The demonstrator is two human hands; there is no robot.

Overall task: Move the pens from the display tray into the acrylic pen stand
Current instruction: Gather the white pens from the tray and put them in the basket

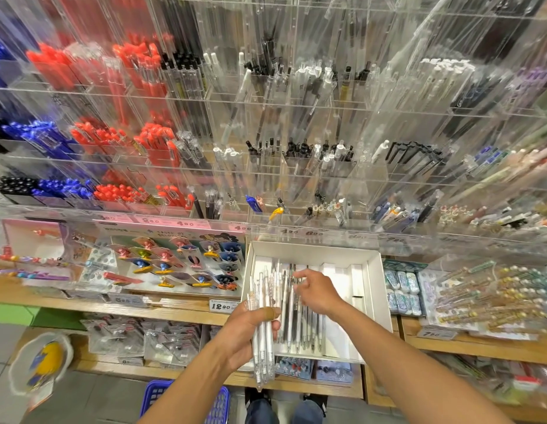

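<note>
A white cardboard display tray (377, 289) sits on the wooden shelf below the acrylic pen stand (296, 166). Several clear and grey pens (299, 328) lie side by side in the tray's left half. My left hand (251, 328) grips a bundle of clear white pens (261, 356) at the tray's left edge, tips pointing down. My right hand (315, 290) reaches into the tray, its fingers curled over the tops of the lying pens and pinching one. The stand's tiered compartments hold red, blue, black and clear pens.
A board of small figurine clips (180, 261) stands left of the tray. Eraser packs (402, 289) and beaded pens (486, 295) lie to the right. Price labels line the shelf edge. A blue basket (156, 396) and my shoes are on the floor below.
</note>
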